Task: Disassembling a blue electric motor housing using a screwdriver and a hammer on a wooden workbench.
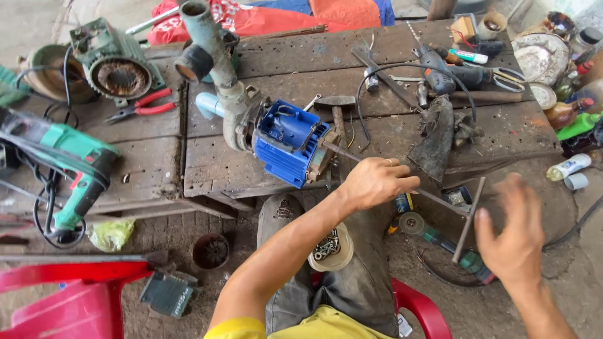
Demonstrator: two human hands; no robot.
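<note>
On a cluttered plank surface (pixel 389 47) over a dirt floor (pixel 188 251), the left hand (pixel 375 182) grips a T-wrench (pixel 440 201) at the blue motor (pixel 289 141); the right hand (pixel 512 235) hangs open, blurred.

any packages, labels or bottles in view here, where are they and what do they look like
White tube: on the ground off the table's right end, lying down, blue label band.
Green bottle: right edge, lying tilted, bright green.
Brown bottle: just above it, red cap.
Red printed bag: behind the table's top edge, crumpled, white print.
No screens or signs.
</note>
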